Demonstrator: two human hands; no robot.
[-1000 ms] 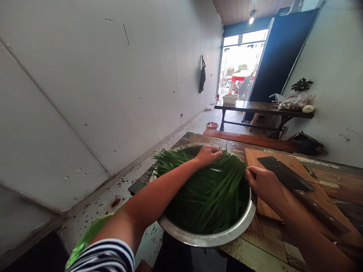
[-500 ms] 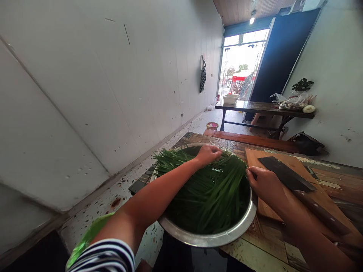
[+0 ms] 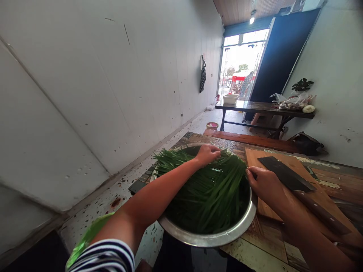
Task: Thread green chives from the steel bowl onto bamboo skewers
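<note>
Long green leaves (image 3: 215, 200) fill a wide metal bowl (image 3: 210, 240) at lower centre, some tips spilling over its left rim; probably too long to lie flat inside. Right hand (image 3: 262, 179) pinches leaf ends at the right rim, thumb on forefinger, likely to single out thin pieces. Left hand (image 3: 208, 154) reaches across to the far rim, fingertips pressed together by the stem ends; can't tell if a stem is caught. Bowl seems to jut past the near edge of the surface (image 3: 272, 232), presumably for easy reach. At right, a cleaver (image 3: 286, 173) lies flat on a cutting board (image 3: 253, 156), handle toward lower right, probably parked out of the hands' way. Upper right: white tub (image 3: 230, 99), plastic bag (image 3: 293, 101).
</note>
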